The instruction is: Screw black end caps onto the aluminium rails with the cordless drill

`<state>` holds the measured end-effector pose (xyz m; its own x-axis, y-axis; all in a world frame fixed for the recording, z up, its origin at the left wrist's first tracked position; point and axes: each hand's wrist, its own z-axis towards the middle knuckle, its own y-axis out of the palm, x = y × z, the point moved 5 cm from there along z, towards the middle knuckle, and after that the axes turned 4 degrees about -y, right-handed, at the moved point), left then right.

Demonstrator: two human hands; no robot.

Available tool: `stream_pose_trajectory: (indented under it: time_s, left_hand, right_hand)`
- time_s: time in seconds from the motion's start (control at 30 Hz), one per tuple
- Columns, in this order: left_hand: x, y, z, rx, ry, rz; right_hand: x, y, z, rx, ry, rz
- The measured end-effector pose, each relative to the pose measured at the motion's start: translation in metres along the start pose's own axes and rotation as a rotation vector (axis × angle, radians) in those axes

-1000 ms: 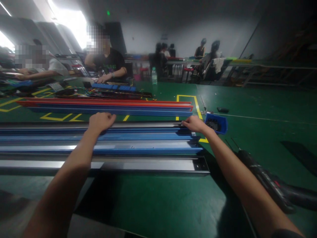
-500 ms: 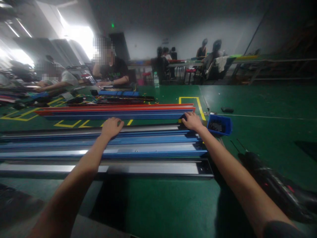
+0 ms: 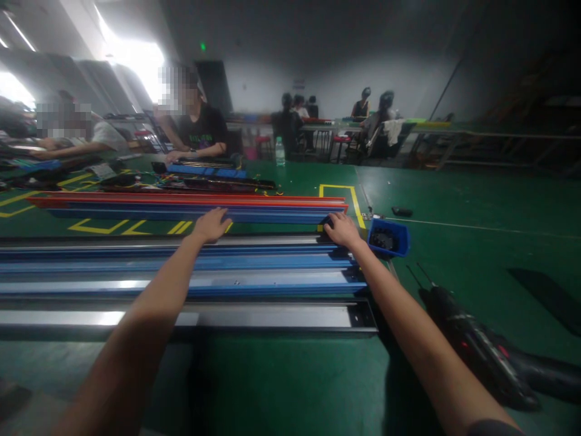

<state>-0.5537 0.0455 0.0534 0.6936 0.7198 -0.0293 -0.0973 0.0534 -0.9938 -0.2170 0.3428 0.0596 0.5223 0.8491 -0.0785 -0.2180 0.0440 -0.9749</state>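
Note:
My left hand (image 3: 212, 226) is over the far edge of a long black-edged metal profile (image 3: 272, 240), fingers stretched out and apart, pointing toward the blue profile (image 3: 267, 215) behind. At the same black-edged profile's right end, my right hand (image 3: 344, 231) has its fingers bent over the dark end; the grip is partly hidden. Nearer to me, blue-edged silver profiles (image 3: 281, 278) lie side by side. Closest is another black-framed silver profile (image 3: 281, 316). An orange profile (image 3: 190, 200) lies along the blue one at the back.
A blue bin (image 3: 403, 242) of small black parts stands right of my right hand. Two power screwdrivers (image 3: 472, 345) lie at right on the green table (image 3: 454, 254). A water bottle (image 3: 279, 152), wired parts (image 3: 204, 183) and a seated co-worker (image 3: 202, 130) are across the table.
My left hand has moved slightly right and farther off over the profile's far edge. My right hand stays at the profile's end. The view has shifted a little to the right.

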Motion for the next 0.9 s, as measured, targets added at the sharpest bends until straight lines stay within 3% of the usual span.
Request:
stream_pose_trajectory:
  time_s: [0.2, 0.9]
  left_hand:
    - [-0.007, 0.017, 0.002, -0.034, -0.026, -0.041]
    - [-0.007, 0.011, 0.003, 0.021, -0.026, -0.058]
  right_hand:
    - [0.0, -0.001, 0.0, -0.002, 0.008, -0.002]
    - [-0.009, -0.01, -0.003, -0.022, -0.011, -0.077]
